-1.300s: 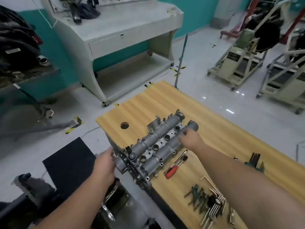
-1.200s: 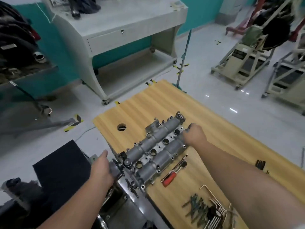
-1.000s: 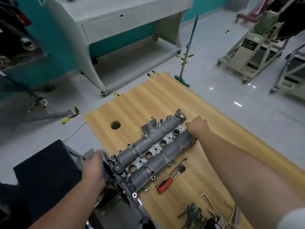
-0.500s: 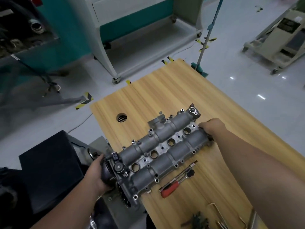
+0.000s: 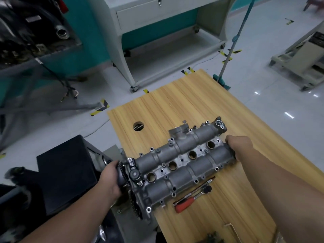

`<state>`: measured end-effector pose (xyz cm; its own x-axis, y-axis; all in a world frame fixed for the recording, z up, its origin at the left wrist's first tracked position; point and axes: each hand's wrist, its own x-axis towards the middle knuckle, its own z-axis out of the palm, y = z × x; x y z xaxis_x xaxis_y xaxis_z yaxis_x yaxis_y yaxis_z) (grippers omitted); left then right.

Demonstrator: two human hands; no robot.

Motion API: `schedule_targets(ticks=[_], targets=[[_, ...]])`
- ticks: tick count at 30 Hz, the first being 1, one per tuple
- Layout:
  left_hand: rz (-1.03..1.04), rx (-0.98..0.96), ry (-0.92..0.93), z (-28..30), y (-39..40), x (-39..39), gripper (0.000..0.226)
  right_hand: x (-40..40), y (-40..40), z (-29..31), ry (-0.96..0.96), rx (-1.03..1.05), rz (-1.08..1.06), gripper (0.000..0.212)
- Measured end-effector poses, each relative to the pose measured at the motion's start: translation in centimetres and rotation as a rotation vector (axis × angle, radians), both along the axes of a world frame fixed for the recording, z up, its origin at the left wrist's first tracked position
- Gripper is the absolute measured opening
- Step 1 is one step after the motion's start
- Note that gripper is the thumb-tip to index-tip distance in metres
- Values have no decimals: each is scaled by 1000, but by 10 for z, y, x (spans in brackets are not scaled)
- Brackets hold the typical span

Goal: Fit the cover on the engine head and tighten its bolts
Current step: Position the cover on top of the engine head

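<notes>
Across the wooden table's [image 5: 175,95] near left corner lies the grey engine cover [image 5: 184,160], held end to end for carrying. Left hand [image 5: 112,179] wraps the gear end at eight o'clock; right hand [image 5: 240,144] curls over the two o'clock end. Just beside it, a red-handled ratchet [image 5: 191,195] waits for bolts.

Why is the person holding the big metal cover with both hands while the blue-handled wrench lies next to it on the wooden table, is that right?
Nearly right: the head view shows the wrench has a red handle, not blue. Both hands, left hand and right hand, do hold the cover on the wooden table.
</notes>
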<state>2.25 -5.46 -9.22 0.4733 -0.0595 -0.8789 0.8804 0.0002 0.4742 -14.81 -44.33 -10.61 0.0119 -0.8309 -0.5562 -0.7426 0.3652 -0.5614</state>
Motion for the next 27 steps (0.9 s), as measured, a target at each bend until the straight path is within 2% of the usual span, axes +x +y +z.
schedule_targets(ticks=[8,11,14,21,27], targets=[[-40,-76,-129,98,1,31,32,8,16,77,-118,79,-21,18],[-8,-116,-186,135,25,47,40,23,44,113,-179,80,7,14],[27,-132,-281,169,62,60,29,45,80,141,-244,78,42,15],[277,-121,-417,210,209,84,19,116,207,190,-406,105,219,14],[425,-70,-622,232,384,111,26,186,362,227,-490,195,457,11]])
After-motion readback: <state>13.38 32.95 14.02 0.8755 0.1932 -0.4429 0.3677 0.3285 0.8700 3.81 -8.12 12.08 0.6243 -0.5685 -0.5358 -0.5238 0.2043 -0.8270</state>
